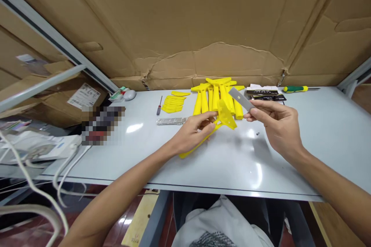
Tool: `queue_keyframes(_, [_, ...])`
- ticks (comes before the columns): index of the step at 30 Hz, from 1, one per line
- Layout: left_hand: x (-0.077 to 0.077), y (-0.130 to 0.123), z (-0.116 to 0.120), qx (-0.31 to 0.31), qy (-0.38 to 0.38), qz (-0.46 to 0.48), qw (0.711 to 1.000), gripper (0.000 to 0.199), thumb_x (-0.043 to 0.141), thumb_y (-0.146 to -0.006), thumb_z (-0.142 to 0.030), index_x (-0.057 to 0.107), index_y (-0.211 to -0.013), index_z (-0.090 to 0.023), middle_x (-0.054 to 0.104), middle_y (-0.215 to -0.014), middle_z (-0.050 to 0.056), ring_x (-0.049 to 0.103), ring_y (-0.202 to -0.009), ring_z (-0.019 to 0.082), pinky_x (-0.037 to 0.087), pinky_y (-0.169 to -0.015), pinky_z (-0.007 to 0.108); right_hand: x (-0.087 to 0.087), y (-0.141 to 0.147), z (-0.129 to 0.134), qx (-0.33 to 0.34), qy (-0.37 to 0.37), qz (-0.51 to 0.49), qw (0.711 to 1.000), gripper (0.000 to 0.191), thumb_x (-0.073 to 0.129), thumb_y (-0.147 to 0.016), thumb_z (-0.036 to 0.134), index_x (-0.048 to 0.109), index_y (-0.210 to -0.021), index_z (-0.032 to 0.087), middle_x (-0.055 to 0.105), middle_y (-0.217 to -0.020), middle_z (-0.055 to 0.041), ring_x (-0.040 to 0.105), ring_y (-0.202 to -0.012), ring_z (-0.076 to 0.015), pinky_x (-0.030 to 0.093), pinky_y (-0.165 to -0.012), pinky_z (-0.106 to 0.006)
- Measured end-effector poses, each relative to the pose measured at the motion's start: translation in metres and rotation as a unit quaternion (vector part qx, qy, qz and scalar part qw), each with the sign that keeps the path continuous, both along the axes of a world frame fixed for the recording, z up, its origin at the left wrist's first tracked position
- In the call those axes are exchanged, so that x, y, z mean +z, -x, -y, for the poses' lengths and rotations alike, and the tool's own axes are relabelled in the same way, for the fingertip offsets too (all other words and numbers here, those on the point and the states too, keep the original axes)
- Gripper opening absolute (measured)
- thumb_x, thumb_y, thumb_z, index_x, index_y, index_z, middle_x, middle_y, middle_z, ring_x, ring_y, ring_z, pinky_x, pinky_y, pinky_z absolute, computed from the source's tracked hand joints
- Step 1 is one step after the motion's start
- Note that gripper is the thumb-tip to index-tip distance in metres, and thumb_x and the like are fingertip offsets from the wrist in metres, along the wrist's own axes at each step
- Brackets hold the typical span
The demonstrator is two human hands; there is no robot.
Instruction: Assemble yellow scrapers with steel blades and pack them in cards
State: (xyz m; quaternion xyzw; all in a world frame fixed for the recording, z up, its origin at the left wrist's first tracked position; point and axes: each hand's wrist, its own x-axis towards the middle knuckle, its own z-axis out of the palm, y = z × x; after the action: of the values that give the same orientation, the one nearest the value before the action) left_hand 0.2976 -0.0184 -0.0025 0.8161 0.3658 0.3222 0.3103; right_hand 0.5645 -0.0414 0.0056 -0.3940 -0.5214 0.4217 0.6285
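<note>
over the table (232, 170), the left grip (193, 132) pinches 1 yellow tool (227, 117); the right grip (282, 125) pinches 1 grey plate (241, 100) only near its end, so it could twist loose and drop.

The left hand (193, 131) grips a yellow scraper handle (225, 116) above the table (327, 131); the right hand (279, 125) holds a flat grey blade (241, 99) by one end, near the handle's wide head; behind them lie piled yellow handles (213, 94); a green-and-yellow screwdriver (295, 89) lies right of the black packets (266, 93).
</note>
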Motion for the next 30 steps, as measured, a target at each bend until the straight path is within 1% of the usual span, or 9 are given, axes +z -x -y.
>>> queue_keyframes(2, [0.005, -0.001, 0.002, -0.003, 0.119, 0.072, 0.99, 0.029, 0.063, -0.104, -0.052, 0.067, -0.105, -0.023, 0.069, -0.09, 0.002, 0.066, -0.062, 0.013, 0.058, -0.052, 0.025, 0.001, 0.001, 0.001, 0.023, 0.01, 0.007, 1.0, 0.014, 0.091, -0.084, 0.034, 0.083, -0.095, 0.029, 0.081, -0.083, -0.0002, 0.082, -0.077, -0.0224, 0.071, -0.084, -0.044])
queue_keyframes(3, [0.007, -0.002, 0.003, -0.006, 0.155, 0.098, 0.983, 0.031, 0.066, -0.102, -0.053, 0.066, -0.099, -0.022, 0.066, -0.087, 0.001, 0.064, -0.058, 0.011, 0.056, -0.048, 0.023, 0.001, 0.002, 0.002, 0.037, 0.016, 0.013, 0.999, 0.014, 0.092, -0.083, 0.034, 0.083, -0.091, 0.028, 0.081, -0.082, -0.0004, 0.082, -0.078, -0.0223, 0.07, -0.083, -0.043])
queue_keyframes(8, [0.008, -0.006, 0.004, -0.019, 0.219, 0.161, 0.962, 0.036, 0.077, -0.095, -0.053, 0.064, -0.099, -0.02, 0.067, -0.086, -0.001, 0.069, -0.055, 0.011, 0.06, -0.051, 0.024, -0.002, 0.006, 0.001, 0.059, 0.028, 0.085, 0.994, 0.016, 0.093, -0.081, 0.038, 0.082, -0.086, 0.027, 0.081, -0.085, -0.0015, 0.076, -0.077, -0.0166, 0.062, -0.07, -0.03])
queue_keyframes(13, [0.002, -0.013, 0.011, -0.042, 0.223, 0.16, 0.961, 0.033, 0.075, -0.098, -0.049, 0.066, -0.098, -0.018, 0.07, -0.076, 0.002, 0.07, -0.06, 0.013, 0.062, -0.057, 0.025, -0.007, 0.014, 0.003, 0.082, 0.044, 0.137, 0.986, 0.025, 0.093, -0.079, 0.043, 0.079, -0.088, 0.025, 0.078, -0.094, -0.0036, 0.071, -0.082, -0.017, 0.056, -0.058, -0.026])
queue_keyframes(16, [-0.001, -0.016, 0.014, -0.053, 0.213, 0.167, 0.961, 0.028, 0.075, -0.099, -0.043, 0.065, -0.106, -0.018, 0.072, -0.079, 0.002, 0.071, -0.06, 0.013, 0.062, -0.06, 0.026, -0.011, 0.019, 0.005, 0.068, 0.042, 0.202, 0.976, 0.029, 0.09, -0.082, 0.048, 0.076, -0.088, 0.022, 0.074, -0.089, -0.0042, 0.068, -0.078, -0.0168, 0.056, -0.056, -0.027])
queue_keyframes(19, [-0.002, -0.017, 0.015, -0.049, 0.213, 0.184, 0.958, 0.031, 0.079, -0.095, -0.041, 0.064, -0.109, -0.018, 0.072, -0.084, 0.002, 0.073, -0.062, 0.013, 0.063, -0.061, 0.026, -0.014, 0.022, 0.008, 0.083, 0.027, 0.237, 0.968, 0.03, 0.083, -0.089, 0.049, 0.072, -0.084, 0.021, 0.071, -0.081, -0.002, 0.064, -0.068, -0.0134, 0.055, -0.054, -0.026])
queue_keyframes(24, [0.002, -0.017, 0.018, -0.026, 0.228, 0.202, 0.952, 0.032, 0.076, -0.096, -0.045, 0.065, -0.107, -0.016, 0.07, -0.085, 0.0, 0.071, -0.06, 0.012, 0.062, -0.057, 0.023, -0.014, 0.026, 0.012, 0.107, -0.012, 0.245, 0.964, 0.028, 0.075, -0.097, 0.043, 0.067, -0.082, 0.021, 0.068, -0.075, 0.0013, 0.06, -0.062, -0.0092, 0.053, -0.056, -0.023])
queue_keyframes(28, [0.004, -0.018, 0.021, -0.02, 0.196, 0.19, 0.962, 0.03, 0.073, -0.099, -0.045, 0.066, -0.103, -0.016, 0.071, -0.083, 0.0, 0.071, -0.058, 0.01, 0.06, -0.059, 0.021, -0.013, 0.026, 0.012, 0.117, -0.016, 0.232, 0.966, 0.024, 0.077, -0.096, 0.04, 0.068, -0.084, 0.021, 0.07, -0.077, 0.0017, 0.063, -0.064, -0.0089, 0.054, -0.058, -0.023])
queue_keyframes(30, [0.004, -0.018, 0.022, -0.009, 0.182, 0.178, 0.967, 0.031, 0.072, -0.099, -0.047, 0.067, -0.1, -0.016, 0.071, -0.082, 0.0, 0.072, -0.058, 0.011, 0.059, -0.058, 0.021, -0.013, 0.025, 0.012, 0.12, -0.014, 0.234, 0.965, 0.018, 0.078, -0.095, 0.038, 0.071, -0.091, 0.022, 0.072, -0.078, 0.0017, 0.065, -0.066, -0.0098, 0.055, -0.059, -0.023])
